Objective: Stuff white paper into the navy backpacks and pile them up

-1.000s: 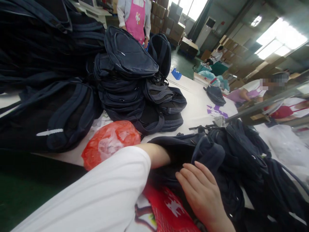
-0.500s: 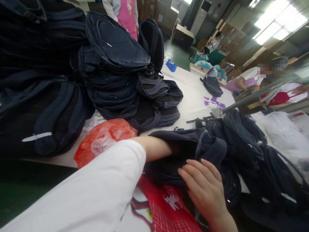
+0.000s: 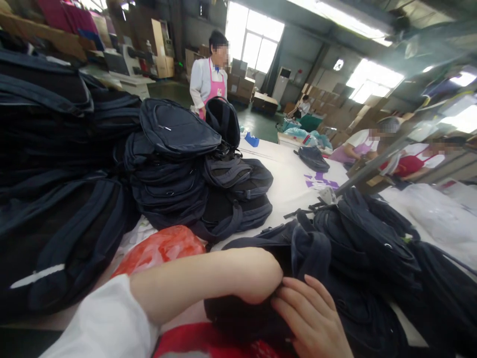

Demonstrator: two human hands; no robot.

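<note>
A dark navy backpack [image 3: 242, 311] lies in front of me at the table's near side, its opening facing me. My left hand [image 3: 263, 276] is bent at the wrist over that opening; its fingers are hidden behind the hand and in the dark fabric. Close beside it, my right hand [image 3: 311, 315] is closed on the edge of the backpack, fingers together and bent over the cloth, thumb out of sight. Both hands almost touch at the opening. Under the bag, part of a red cloth [image 3: 201, 340] shows at my body.
Stacked navy backpacks [image 3: 175, 149] rise on the left, with more backpacks [image 3: 368, 243] on the right. A red plastic bag [image 3: 160, 248] lies by my left forearm. Farther back on the white table [image 3: 283, 169] are a blue tape dispenser [image 3: 252, 139] and purple pieces [image 3: 320, 180]. Several people work beyond.
My left arm has drawn back out of the backpack, so its wrist and the back of the hand now show. My right hand stays at the bag's edge. The view has tilted up.
</note>
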